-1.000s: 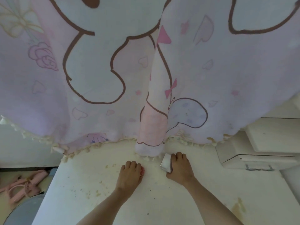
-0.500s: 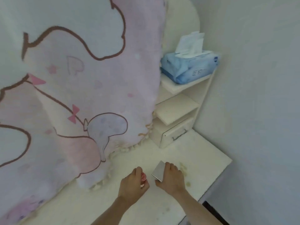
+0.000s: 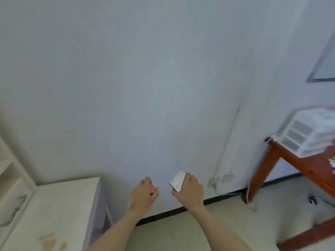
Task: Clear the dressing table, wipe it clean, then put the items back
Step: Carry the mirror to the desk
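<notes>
My left hand [image 3: 143,195] is closed around a small red object [image 3: 152,188], of which only the rounded end shows. My right hand [image 3: 190,190] grips a flat silver-white rectangular item [image 3: 178,180] by its lower edge. Both hands are held in the air in front of a pale wall, past the right end of the white dressing table [image 3: 54,211], whose stained top lies at the lower left.
A reddish wooden table [image 3: 297,165] stands at the right with a white drawer organiser [image 3: 306,131] on it. A white cable [image 3: 223,160] runs down the wall to the black skirting. Beige floor lies below. White shelves [image 3: 7,171] show at the far left.
The view has swung right, away from the pink curtain and the shelf with wipes. Both hands have left the dressing table's top, still holding the same two items.
</notes>
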`<act>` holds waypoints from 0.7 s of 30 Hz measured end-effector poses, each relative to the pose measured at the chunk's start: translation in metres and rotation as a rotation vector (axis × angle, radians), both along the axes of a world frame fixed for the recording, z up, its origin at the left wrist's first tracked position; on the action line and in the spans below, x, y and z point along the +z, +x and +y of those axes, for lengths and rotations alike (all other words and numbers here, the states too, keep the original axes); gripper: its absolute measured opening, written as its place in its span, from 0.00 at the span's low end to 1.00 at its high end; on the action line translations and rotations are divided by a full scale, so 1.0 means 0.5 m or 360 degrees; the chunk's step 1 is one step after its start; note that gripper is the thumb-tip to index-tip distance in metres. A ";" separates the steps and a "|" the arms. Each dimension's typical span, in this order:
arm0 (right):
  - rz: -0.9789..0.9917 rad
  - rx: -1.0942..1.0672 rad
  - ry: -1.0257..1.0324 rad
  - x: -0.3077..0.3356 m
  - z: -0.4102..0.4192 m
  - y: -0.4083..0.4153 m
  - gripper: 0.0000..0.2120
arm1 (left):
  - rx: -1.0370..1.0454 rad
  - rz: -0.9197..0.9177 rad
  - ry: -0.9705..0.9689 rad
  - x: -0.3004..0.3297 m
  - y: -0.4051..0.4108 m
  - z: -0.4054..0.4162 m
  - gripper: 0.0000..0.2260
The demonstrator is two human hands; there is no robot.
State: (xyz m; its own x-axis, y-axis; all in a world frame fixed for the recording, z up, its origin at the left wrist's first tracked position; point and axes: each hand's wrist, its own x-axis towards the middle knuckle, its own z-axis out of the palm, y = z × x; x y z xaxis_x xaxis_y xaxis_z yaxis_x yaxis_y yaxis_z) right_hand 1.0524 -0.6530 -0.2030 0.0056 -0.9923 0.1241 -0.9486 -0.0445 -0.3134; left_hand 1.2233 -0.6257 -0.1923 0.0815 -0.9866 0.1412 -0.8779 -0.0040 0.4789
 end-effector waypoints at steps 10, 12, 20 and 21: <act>0.0112 -0.0910 -0.0235 0.140 -0.043 -0.599 0.29 | -0.1051 -0.0083 -0.0198 0.122 -0.601 -0.214 0.12; 0.0143 -0.1062 -0.0269 0.157 -0.034 -0.688 0.29 | -0.1164 -0.0056 -0.0201 0.145 -0.706 -0.229 0.12; 0.0186 -0.1546 -0.0243 0.157 -0.036 -0.981 0.33 | -0.1558 0.0024 -0.0222 0.171 -1.043 -0.289 0.12; 0.0191 -0.1595 -0.0227 0.153 -0.043 -1.012 0.34 | -0.1608 0.0020 -0.0220 0.165 -1.079 -0.305 0.12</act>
State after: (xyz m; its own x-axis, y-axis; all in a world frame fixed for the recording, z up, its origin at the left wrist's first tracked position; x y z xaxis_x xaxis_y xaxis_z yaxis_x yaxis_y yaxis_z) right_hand 0.5464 -0.6745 -0.1266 -0.7997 -0.5231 0.2948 -0.5946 0.7581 -0.2677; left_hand 0.6836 -0.7782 -0.1097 -0.7780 -0.5701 0.2639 -0.4350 0.7920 0.4284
